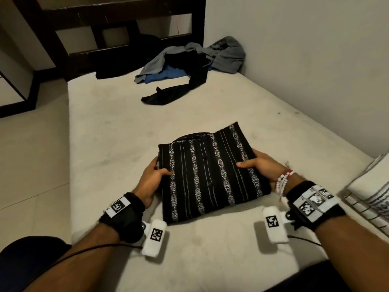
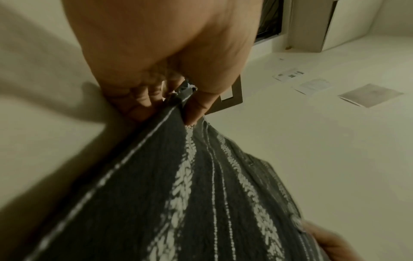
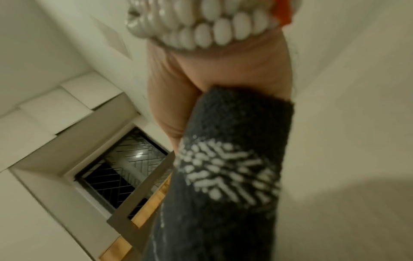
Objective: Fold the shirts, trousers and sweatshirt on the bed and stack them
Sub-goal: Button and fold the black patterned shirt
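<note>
Pale walls are closing in the far and right sides of the bed (image 1: 221,114), and its bare mattress is carrying everything. One folded black shirt (image 1: 207,173) with white patterned stripes is sitting near the mattress's near edge, and I am gripping it with both hands. One loose pile of clothes (image 1: 189,60), grey, blue and black, is lying in the far right corner by the dark headboard (image 1: 117,24). One folded white striped cloth (image 1: 370,186) is showing at the right edge.

My left hand (image 1: 150,178) is holding the shirt's left edge, thumb on top; my right hand (image 1: 262,165) is holding the right edge likewise, a beaded bracelet (image 1: 283,182) on its wrist.

Only the left wrist view is showing my fingers (image 2: 143,98) curled under the shirt (image 2: 178,203) and some papers (image 2: 371,95) on the floor. Only the right wrist view is showing a barred window (image 3: 120,169) beyond the cloth.
</note>
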